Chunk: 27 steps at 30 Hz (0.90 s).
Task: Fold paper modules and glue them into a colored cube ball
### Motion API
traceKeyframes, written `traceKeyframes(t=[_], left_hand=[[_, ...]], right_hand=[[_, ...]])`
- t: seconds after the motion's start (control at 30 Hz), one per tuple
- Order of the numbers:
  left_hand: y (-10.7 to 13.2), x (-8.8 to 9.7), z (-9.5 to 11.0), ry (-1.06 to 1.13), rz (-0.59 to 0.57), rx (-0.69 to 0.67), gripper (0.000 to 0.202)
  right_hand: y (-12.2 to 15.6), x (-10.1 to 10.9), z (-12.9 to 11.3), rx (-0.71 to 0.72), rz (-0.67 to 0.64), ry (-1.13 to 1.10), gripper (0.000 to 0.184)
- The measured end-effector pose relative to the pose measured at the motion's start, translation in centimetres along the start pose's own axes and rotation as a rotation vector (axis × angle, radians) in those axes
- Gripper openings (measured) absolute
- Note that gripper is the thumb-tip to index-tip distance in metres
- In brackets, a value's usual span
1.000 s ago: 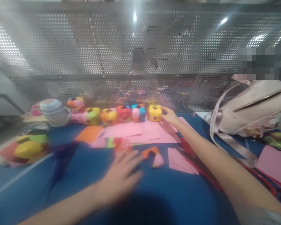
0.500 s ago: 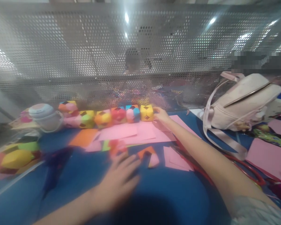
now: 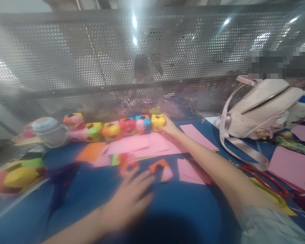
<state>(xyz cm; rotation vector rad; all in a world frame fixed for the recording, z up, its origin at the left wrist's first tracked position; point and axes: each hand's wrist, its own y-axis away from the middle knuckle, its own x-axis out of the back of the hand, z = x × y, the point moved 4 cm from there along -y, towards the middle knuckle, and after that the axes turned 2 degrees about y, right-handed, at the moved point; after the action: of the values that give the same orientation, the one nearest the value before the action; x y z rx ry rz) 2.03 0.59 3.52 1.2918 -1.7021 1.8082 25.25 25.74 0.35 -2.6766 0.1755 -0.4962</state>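
Observation:
My right hand reaches to the back of the blue table, its fingers on the right side of a yellow folded-paper cube with dark patches. That cube stands at the right end of a row, beside a blue and pink paper cube; a red paper cube and a yellow-orange paper cube come further left. Blurred, my left hand is over the near table with fingers stretched out. Just beyond its fingertips lies a red and pink folded-paper piece. An orange and pink paper piece lies to its right.
Pink paper sheets and an orange sheet lie before the row. A lidded white cup and a larger paper model stand left. On the right are a cream backpack and red-handled scissors. A perforated metal panel rises behind.
My right hand has shifted slightly left, with its fingers closer around the yellow cube. The right forearm has moved, uncovering more yellow paper by the scissors. My left hand stays nearly in place.

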Motion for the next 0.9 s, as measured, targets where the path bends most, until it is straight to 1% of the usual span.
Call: traceKeyframes(t=[0.1,0.2,0.3,0.43,0.53,0.67,0.8,0.9], left_hand=[[-0.6,0.6,0.1,0.006,-0.021,-0.008,0.013],[-0.9,0.7,0.1,0.0,-0.04,-0.014,0.012],[-0.7,0.2,0.0,-0.009,-0.062,-0.023,0.012],[0.0,-0.8,-0.2,-0.025,-0.026,-0.039,0.011],[0.4,-1.5,-0.5,-0.025,-0.032,-0.011,0.014],[0.2,-1.1,-0.2,-0.02,-0.033,-0.02,0.015],[-0.4,-0.2,0.3,-0.011,-0.03,-0.035,0.013],[-0.8,0.1,0.7,-0.002,-0.084,-0.028,0.013]], right_hand=[[0.1,0.1,-0.1,0.01,0.002,0.027,0.07],[0.3,0.5,-0.3,0.014,0.002,0.048,0.069],[0.5,1.1,-0.5,0.015,-0.011,0.059,0.066],[0.9,2.2,-0.8,0.028,-0.022,0.065,0.06],[1.2,2.9,-0.9,0.026,-0.015,0.068,0.059],[1.4,3.4,-0.8,0.013,0.02,0.067,0.058],[1.3,2.9,-1.0,0.013,0.065,0.063,0.061],[1.3,1.6,-1.7,0.022,0.058,0.063,0.064]])
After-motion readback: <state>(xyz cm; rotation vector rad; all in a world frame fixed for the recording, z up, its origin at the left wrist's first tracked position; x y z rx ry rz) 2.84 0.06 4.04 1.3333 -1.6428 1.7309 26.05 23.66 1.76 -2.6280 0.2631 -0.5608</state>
